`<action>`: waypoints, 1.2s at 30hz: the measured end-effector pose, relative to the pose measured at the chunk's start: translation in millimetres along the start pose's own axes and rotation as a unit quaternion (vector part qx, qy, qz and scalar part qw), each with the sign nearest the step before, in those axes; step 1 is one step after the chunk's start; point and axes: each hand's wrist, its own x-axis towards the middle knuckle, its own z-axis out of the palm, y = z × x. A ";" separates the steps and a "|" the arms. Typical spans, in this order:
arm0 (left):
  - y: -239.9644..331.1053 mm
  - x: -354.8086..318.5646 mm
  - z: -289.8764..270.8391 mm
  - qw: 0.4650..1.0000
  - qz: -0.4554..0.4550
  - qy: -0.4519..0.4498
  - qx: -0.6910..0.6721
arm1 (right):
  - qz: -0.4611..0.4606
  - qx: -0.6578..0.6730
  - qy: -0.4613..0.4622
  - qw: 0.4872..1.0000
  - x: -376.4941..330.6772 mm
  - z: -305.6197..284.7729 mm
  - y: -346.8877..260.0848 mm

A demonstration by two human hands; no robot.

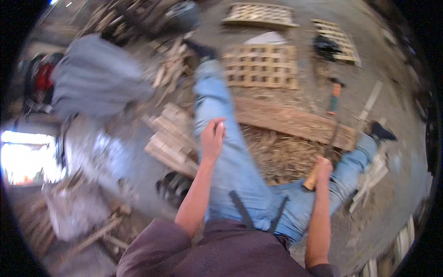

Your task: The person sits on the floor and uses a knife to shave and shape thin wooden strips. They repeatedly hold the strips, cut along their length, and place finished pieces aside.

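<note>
Right fingers (323,165) wrapped tight round the pale wooden handle of a knife (329,141), dark blade pointing far, toward the plank (295,122); right hand (321,170) resting near the right knee. Left fingers (218,125) drawn loosely together and slightly curled, apparently bare, though too blurred to tell whether pinching anything small; left hand (212,138) raised over the left thigh, touching no wood. Plank lying crosswise between the spread legs (230,171), just beyond a heap of shavings (277,159), apart from both hands. To the left, just beside the left leg, a stack of cut wood pieces (170,136). Farther off, three finished-looking wooden lattices (260,67) on the ground, and to the right an orange-and-teal handled tool (334,98) lying unused. Far left, a grey cloth (97,76); near left, loose sticks (99,233). Judged from the heap of shavings, the stack and the lattices, much cutting and some assembly already done; judged from the plank lying whole and the blade off the wood, more splitting left, with no stroke in hand at this moment.
</note>
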 end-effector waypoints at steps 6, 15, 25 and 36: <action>-186.3 14.4 -137.3 0.952 -0.130 0.250 0.121 | 0.066 0.087 -0.073 0.991 -27.4 11.5 -51.1; -212.4 36.4 -82.3 0.927 -0.191 0.197 0.257 | 0.067 0.075 -0.061 0.993 -5.2 -8.8 -42.3; -171.4 58.3 -84.6 0.876 -0.351 0.149 0.295 | 0.053 0.084 -0.070 0.993 -8.2 -0.6 -39.7; -168.1 59.3 -71.6 0.827 -0.383 0.259 0.319 | 0.052 0.075 -0.071 0.993 -8.9 -3.6 -36.7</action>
